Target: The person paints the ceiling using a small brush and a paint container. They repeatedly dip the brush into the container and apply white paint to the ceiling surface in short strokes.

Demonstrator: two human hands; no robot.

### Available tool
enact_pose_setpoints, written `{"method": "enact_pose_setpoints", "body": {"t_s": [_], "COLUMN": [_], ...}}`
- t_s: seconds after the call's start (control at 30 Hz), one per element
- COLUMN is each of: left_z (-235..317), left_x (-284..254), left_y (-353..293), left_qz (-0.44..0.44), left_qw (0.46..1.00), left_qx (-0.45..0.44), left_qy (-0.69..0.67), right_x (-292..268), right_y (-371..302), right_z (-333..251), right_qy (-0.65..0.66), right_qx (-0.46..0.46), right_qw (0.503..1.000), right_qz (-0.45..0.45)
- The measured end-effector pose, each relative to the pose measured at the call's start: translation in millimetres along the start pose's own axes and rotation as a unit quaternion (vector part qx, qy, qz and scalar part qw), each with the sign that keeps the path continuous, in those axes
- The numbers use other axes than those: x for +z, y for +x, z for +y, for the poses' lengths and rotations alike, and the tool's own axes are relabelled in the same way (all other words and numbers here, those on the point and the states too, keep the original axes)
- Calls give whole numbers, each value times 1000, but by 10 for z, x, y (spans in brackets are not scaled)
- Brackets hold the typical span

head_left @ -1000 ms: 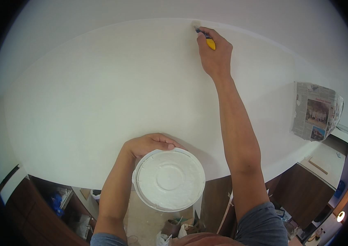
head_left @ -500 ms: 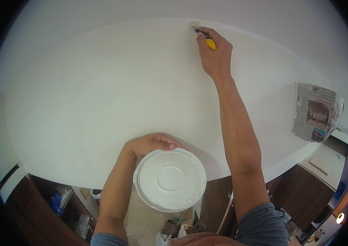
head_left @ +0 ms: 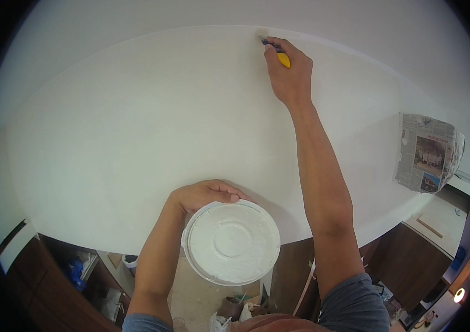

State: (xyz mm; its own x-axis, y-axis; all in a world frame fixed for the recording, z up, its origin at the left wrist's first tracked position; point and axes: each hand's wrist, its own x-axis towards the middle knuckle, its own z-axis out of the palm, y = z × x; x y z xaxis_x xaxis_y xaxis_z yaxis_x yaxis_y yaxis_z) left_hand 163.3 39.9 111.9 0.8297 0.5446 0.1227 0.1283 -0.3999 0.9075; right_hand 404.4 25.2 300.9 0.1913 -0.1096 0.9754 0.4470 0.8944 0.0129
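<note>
My left hand (head_left: pixel 208 195) grips the far rim of a round white bucket lid (head_left: pixel 232 243), fingers tucked at its edge and thumb on top. Wet-looking white paint coats the lid around a raised ring. Farther up, my right hand (head_left: pixel 293 69) is closed around a paintbrush (head_left: pixel 283 58) with a yellow and dark blue handle. The bristles rest against the white wall (head_left: pixel 152 122), just below the line where it meets the paler surface above. The bristle tips are blurred.
Newspaper (head_left: pixel 426 152) covers a box-like thing on the wall at right. Below stand brown cabinets (head_left: pixel 412 265) on the right and an open shelf unit with blue bags (head_left: pixel 75 275) on the left. A brown pot (head_left: pixel 229 307) and clutter sit low in the middle.
The brush and my right hand have shifted very slightly left along the top line of the wall. The lid has moved a touch to the right in my left hand.
</note>
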Motion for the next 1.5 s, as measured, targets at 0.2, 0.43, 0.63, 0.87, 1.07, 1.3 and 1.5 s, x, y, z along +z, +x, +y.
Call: {"method": "enact_pose_setpoints", "body": {"t_s": [0.2, 0.43, 0.63, 0.87, 1.07, 1.3, 1.5], "left_z": [-12, -22, 20, -2, 9, -19, -24], "left_x": [-11, -12, 10, -18, 9, 13, 8], "left_y": [9, 2, 3, -34, -28, -16, 2], "left_qz": [1, 5, 13, 11, 5, 43, 31], "left_qw": [1000, 1000, 1000, 1000, 1000, 999, 1000], "left_qx": [-4, -6, -9, -14, 4, -5, 5], "left_qy": [-1, 0, 15, 17, 3, 15, 1], "right_x": [14, -58, -138, -237, -345, -496, -310], "right_y": [-13, -63, -165, -184, -153, -177, -184], "right_z": [-36, -119, 96, 118, 363, 435, 395], "right_qy": [5, 12, -42, -46, -73, -92, -99], "right_qx": [6, 29, -41, 34, 9, 47, 22], "right_qw": [1000, 999, 998, 998, 997, 993, 994], "right_qz": [-7, -44, -14, -17, 37, 61, 31]}}
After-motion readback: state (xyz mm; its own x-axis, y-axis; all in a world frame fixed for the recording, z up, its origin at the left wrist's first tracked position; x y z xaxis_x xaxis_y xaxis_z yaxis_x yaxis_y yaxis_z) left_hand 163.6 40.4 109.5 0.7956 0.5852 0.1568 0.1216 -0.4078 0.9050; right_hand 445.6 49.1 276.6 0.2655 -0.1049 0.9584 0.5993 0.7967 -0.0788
